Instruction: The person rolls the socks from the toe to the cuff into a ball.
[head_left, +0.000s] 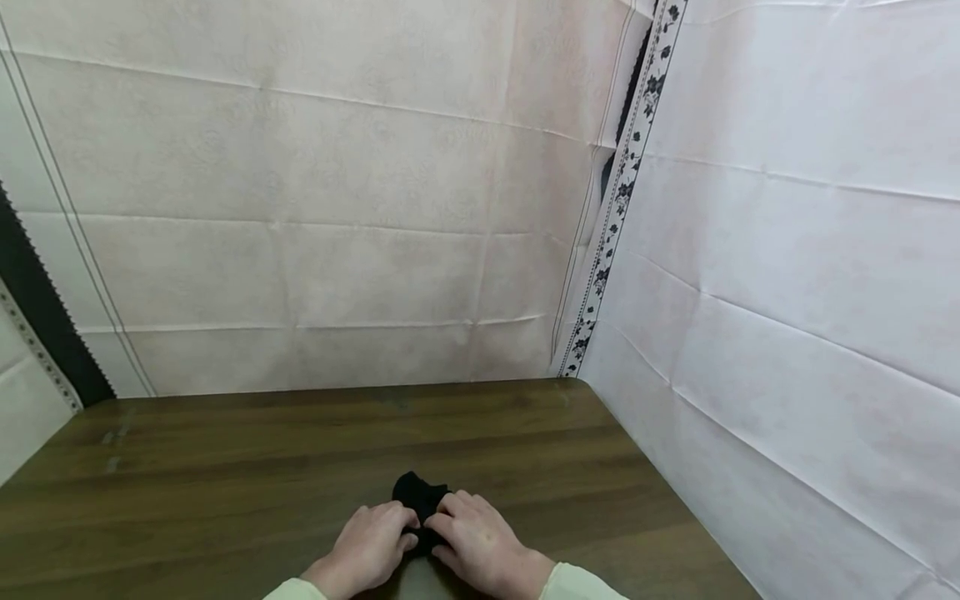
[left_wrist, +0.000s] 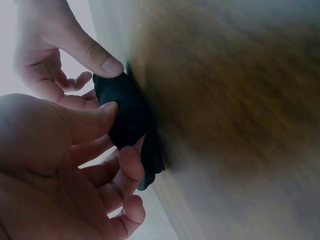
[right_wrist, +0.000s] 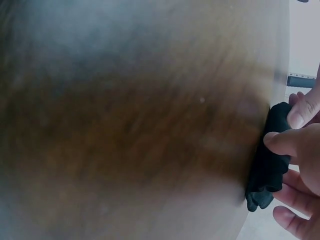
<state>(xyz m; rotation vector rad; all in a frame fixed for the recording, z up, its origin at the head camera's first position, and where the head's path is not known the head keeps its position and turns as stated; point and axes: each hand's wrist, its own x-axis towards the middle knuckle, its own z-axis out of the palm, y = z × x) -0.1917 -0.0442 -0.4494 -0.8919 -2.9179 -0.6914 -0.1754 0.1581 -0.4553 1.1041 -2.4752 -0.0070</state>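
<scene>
A small black cloth (head_left: 418, 493), rolled into a soft bundle, lies on the wooden table between both hands. My left hand (head_left: 372, 542) pinches its left part, thumb on the near side and fingers curled behind. On the right, my right hand (head_left: 482, 540) grips the other part in the same way. In the left wrist view the black cloth (left_wrist: 125, 107) shows a loose flap hanging by the fingertips. The right wrist view shows the roll (right_wrist: 272, 160) end-on, with folded layers at its lower end. Both thumbs press on it close together.
The brown wood-grain table (head_left: 247, 475) runs back to a pale creased sheet (head_left: 375, 208) hung as a wall. A second white sheet (head_left: 810, 250) with a floral border closes off the right side. A dark strip (head_left: 45, 308) stands at the left.
</scene>
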